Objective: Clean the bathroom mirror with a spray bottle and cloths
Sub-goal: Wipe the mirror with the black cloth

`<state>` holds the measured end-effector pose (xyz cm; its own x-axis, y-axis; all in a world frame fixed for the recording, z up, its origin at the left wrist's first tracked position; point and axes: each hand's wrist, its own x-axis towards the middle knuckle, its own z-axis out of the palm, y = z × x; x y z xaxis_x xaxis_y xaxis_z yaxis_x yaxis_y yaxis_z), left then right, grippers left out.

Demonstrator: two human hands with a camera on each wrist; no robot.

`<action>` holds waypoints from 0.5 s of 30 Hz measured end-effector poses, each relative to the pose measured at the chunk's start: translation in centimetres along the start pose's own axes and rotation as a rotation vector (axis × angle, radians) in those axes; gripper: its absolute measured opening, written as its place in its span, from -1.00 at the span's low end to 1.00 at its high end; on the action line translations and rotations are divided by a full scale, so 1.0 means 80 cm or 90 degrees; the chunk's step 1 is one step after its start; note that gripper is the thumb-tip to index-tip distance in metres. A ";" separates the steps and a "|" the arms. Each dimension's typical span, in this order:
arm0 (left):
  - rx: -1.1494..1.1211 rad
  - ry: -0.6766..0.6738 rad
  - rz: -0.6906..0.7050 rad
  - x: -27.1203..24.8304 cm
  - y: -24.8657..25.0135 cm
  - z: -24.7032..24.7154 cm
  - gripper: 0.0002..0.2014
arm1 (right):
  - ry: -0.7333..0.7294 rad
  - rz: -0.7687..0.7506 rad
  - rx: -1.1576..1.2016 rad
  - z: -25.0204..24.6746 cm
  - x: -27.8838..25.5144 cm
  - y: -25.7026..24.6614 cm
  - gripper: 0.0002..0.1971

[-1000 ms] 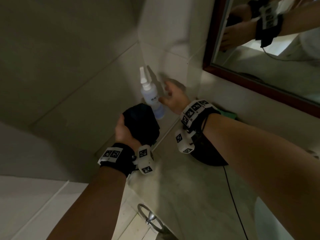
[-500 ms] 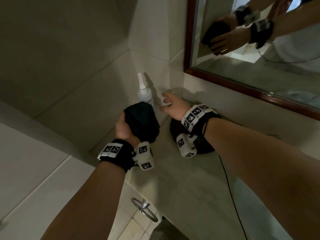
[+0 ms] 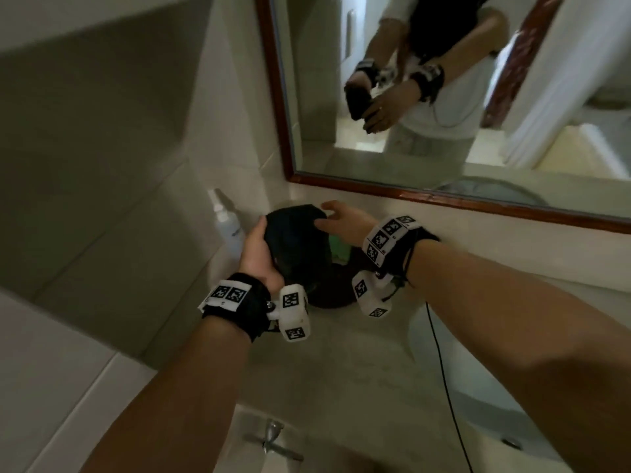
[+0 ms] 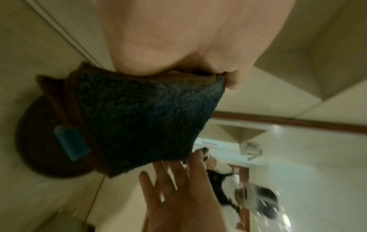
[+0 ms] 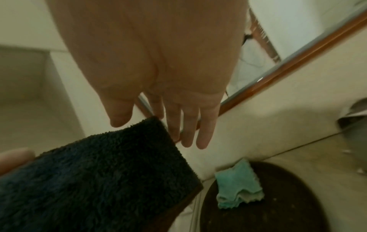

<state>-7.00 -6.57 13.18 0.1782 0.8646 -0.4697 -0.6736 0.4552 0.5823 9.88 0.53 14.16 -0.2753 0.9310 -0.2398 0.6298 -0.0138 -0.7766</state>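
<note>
Right hand (image 3: pixel 345 223) moved from spray bottle (image 3: pixel 227 227) to dark cloth (image 3: pixel 297 240).

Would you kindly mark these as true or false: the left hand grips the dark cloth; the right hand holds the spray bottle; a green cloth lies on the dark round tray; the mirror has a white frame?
1. The left hand grips the dark cloth: true.
2. The right hand holds the spray bottle: false; its fingers are spread by the cloth, and the bottle stands alone by the wall.
3. A green cloth lies on the dark round tray: true.
4. The mirror has a white frame: false; it is reddish-brown wood.
</note>
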 end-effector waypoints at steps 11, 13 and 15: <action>0.201 -0.253 -0.107 -0.063 -0.078 0.218 -0.45 | 0.249 0.103 0.156 -0.180 -0.226 0.047 -0.62; 0.251 -0.286 -0.118 -0.072 -0.102 0.260 -0.44 | 0.298 0.124 0.193 -0.212 -0.265 0.064 -0.59; 0.298 -0.301 -0.117 -0.081 -0.127 0.301 -0.44 | 0.332 0.135 0.223 -0.244 -0.306 0.081 -0.60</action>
<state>15.98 -11.67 26.27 0.6255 0.7158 -0.3105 -0.2402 0.5553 0.7962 34.88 -15.22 26.35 0.2724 0.9482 -0.1635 0.3343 -0.2527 -0.9080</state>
